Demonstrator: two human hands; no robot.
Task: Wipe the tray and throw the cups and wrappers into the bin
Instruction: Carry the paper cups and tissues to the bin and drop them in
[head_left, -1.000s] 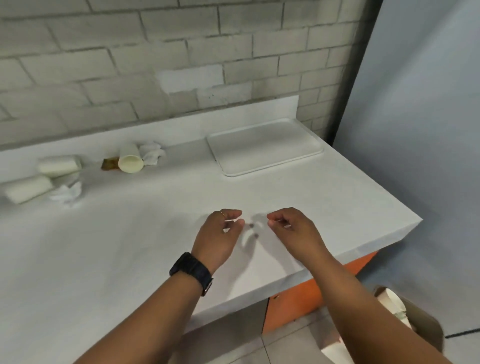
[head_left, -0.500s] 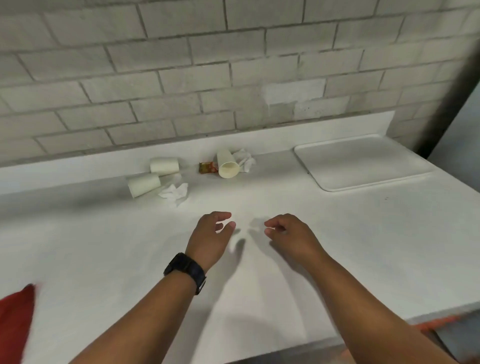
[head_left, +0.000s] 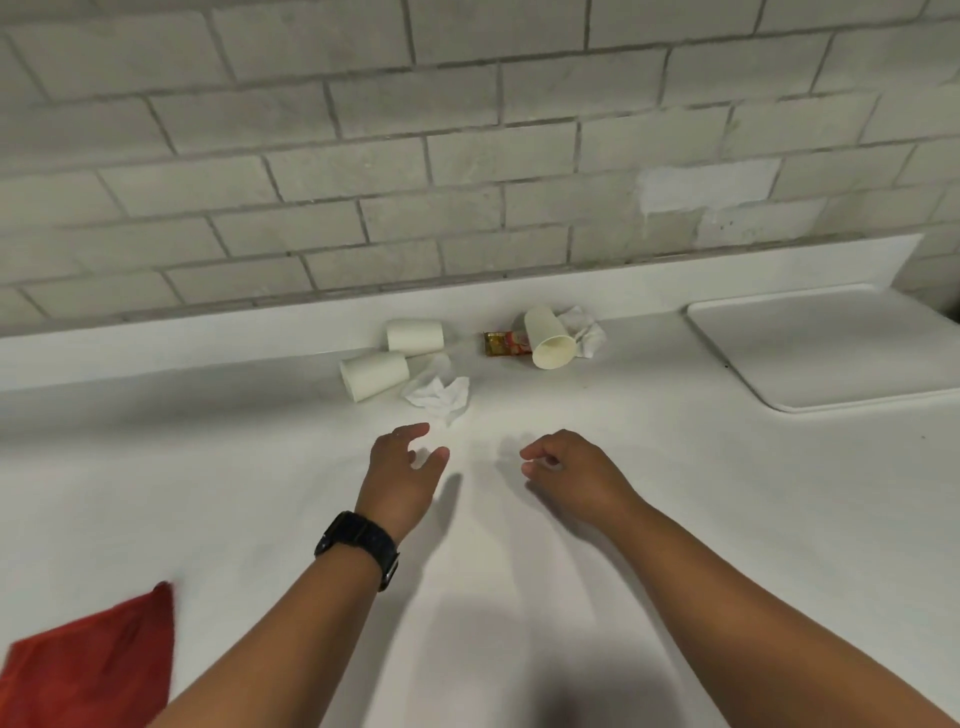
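Observation:
Three white paper cups lie on their sides near the back of the white counter: one (head_left: 373, 375), one (head_left: 415, 335) behind it, and a third (head_left: 549, 338) to the right. A crumpled white tissue (head_left: 439, 396) lies in front of the left pair, another tissue (head_left: 584, 330) behind the third cup. A small red and gold wrapper (head_left: 503, 344) sits beside that cup. The white tray (head_left: 831, 353) rests at the far right. My left hand (head_left: 400, 475) hovers just short of the front tissue, fingers loosely spread, holding nothing. My right hand (head_left: 576, 475) hovers beside it, fingers loosely curled, holding nothing.
A red cloth (head_left: 93, 660) lies on the counter at the lower left. A grey brick wall (head_left: 467, 156) rises behind the counter's low white backsplash (head_left: 208, 332).
The view has swung left: the tray slid to the right edge, the bin and counter corner left the frame, and the red cloth came in. Both hands moved toward the cups and tissues.

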